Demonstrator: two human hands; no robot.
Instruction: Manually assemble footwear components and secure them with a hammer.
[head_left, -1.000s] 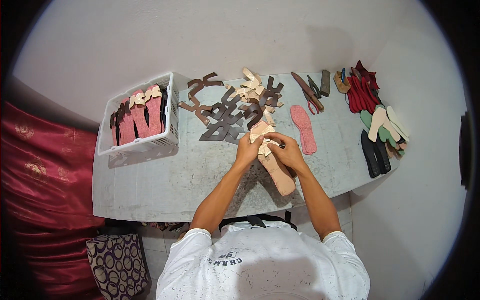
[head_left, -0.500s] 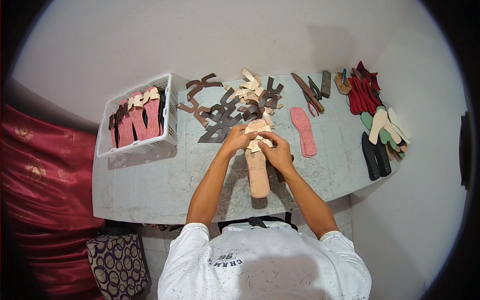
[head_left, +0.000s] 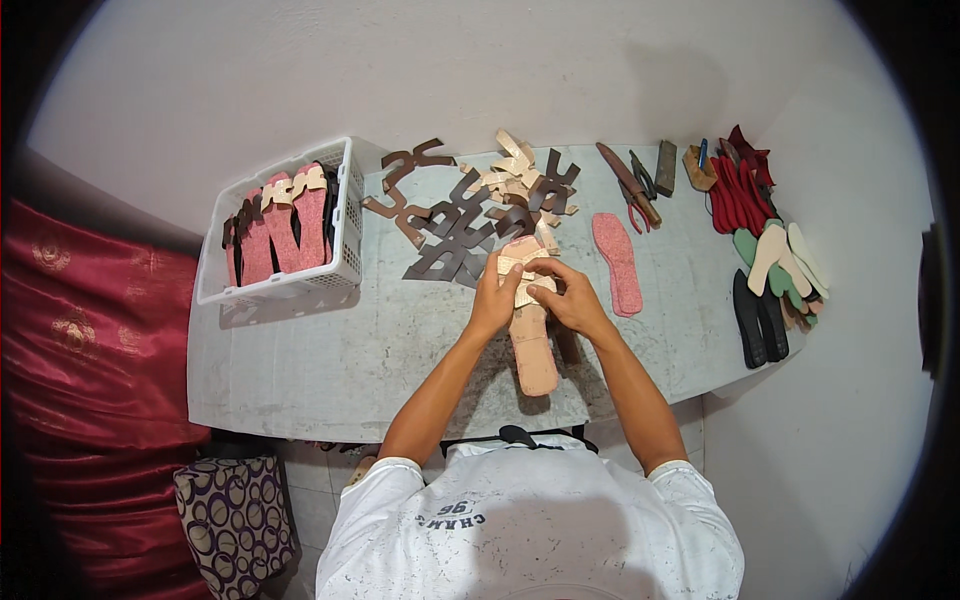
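A pink sole (head_left: pixel 531 345) is held mid-bench, long axis running toward the near edge — its far end, with a beige strap (head_left: pixel 522 272), is grasped between left hand (head_left: pixel 496 300) and right hand (head_left: pixel 568 300).

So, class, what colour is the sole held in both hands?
Pale pink sole with a beige strap, seen in the head view.

Grey table (head_left: pixel 300 370). White basket (head_left: pixel 345 215) at the far left corner; strap cut-outs (head_left: pixel 455 235) along the far edge; pink sole (head_left: pixel 617 262) right of centre; tools (head_left: pixel 635 180) beyond it; stacked soles (head_left: pixel 765 270) at the right edge.
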